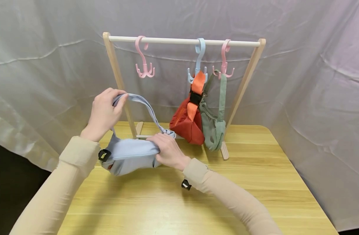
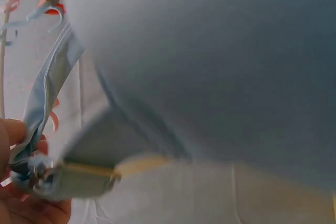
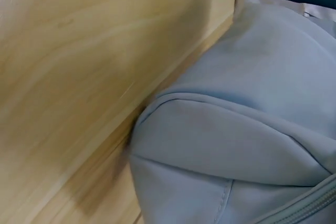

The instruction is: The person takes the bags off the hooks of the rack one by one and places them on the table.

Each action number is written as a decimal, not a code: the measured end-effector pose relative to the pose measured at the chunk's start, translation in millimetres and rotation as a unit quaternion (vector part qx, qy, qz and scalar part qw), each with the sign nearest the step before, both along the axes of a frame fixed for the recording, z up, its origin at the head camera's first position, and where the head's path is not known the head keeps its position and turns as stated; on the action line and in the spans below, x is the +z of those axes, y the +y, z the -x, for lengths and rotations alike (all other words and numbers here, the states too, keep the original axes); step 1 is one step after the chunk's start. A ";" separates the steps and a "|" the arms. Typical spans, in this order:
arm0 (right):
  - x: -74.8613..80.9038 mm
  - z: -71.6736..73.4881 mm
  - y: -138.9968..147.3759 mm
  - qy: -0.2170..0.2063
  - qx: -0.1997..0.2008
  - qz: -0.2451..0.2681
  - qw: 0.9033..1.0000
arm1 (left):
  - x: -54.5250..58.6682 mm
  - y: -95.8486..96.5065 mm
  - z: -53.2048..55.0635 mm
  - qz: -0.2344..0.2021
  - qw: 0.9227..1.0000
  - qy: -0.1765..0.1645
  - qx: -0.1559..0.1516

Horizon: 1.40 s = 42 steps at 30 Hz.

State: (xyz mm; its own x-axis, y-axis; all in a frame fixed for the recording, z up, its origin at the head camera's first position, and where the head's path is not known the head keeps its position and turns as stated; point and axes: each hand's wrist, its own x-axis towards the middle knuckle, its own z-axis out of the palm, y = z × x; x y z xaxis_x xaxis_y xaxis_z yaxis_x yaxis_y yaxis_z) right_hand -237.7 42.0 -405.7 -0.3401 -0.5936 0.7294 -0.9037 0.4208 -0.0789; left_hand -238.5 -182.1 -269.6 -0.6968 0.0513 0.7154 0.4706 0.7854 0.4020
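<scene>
A light blue shoulder bag (image 1: 132, 148) hangs tilted just over the table, its zipper running along the upper side. My left hand (image 1: 104, 111) pinches its strap (image 1: 147, 104) between thumb and fingers, lifting the strap into an arch. At the bag's right end, my right hand (image 1: 170, 151) grips the fabric near the strap's knotted base. Up close in the left wrist view, the bag body (image 2: 220, 66) hides much of the scene. Seen from the right wrist, the bag's seamed end (image 3: 210, 140) is beside the wood surface; the right fingers are out of sight there.
A rack with a white rod (image 1: 173, 40) stands behind. From it hang a bare pink hook (image 1: 145, 70), a blue hook (image 1: 200, 54) bearing a red bag (image 1: 188, 124), and another pink hook (image 1: 224, 58) bearing a green bag (image 1: 213, 130). Beneath is a wooden table (image 1: 173, 202).
</scene>
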 end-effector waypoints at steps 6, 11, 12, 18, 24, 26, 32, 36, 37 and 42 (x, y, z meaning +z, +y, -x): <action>0.9 -4.8 1.3 -0.010 0.024 0.022 0.999 | -10.2 -19.7 -7.3 0.035 0.994 -0.100 0.004; 3.6 -8.8 2.5 -0.018 0.035 0.029 0.999 | -21.9 -37.2 -17.6 0.079 0.984 -0.161 -0.011; 4.1 -9.4 2.7 -0.019 0.036 0.029 0.999 | -24.7 -40.2 -19.9 0.084 0.982 -0.167 -0.015; 7.9 -11.6 4.8 -0.039 0.040 0.037 0.998 | -43.9 -50.3 -29.0 0.088 0.981 -0.162 -0.058; 8.8 -11.3 6.1 -0.048 0.037 0.042 0.997 | -67.4 -54.4 -39.3 0.072 0.964 -0.203 -0.157; 9.8 -11.3 6.2 -0.053 0.031 0.047 0.997 | -76.0 -56.0 -42.5 0.074 0.957 -0.211 -0.186; 13.5 -11.9 5.7 -0.073 0.011 0.071 0.995 | -98.6 -63.4 -50.7 0.068 0.954 -0.183 -0.228; 14.5 -10.9 4.7 -0.067 0.000 0.080 0.995 | -112.8 -62.8 -57.6 0.021 0.959 -0.177 -0.221; 14.5 -10.5 4.5 -0.064 -0.003 0.082 0.995 | -116.0 -61.4 -59.6 0.006 0.960 -0.178 -0.214; 14.5 -8.6 3.5 -0.059 -0.014 0.102 0.993 | -128.4 -50.8 -65.4 -0.050 0.974 -0.158 -0.152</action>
State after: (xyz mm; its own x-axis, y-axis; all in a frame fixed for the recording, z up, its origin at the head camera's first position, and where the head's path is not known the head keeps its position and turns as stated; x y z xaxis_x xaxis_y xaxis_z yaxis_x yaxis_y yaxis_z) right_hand -229.1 45.5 -391.1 -0.4452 -0.4266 0.7873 -0.8712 0.4097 -0.2705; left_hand -173.1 -232.9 -398.0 -0.8463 0.2307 0.4802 0.5160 0.5790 0.6312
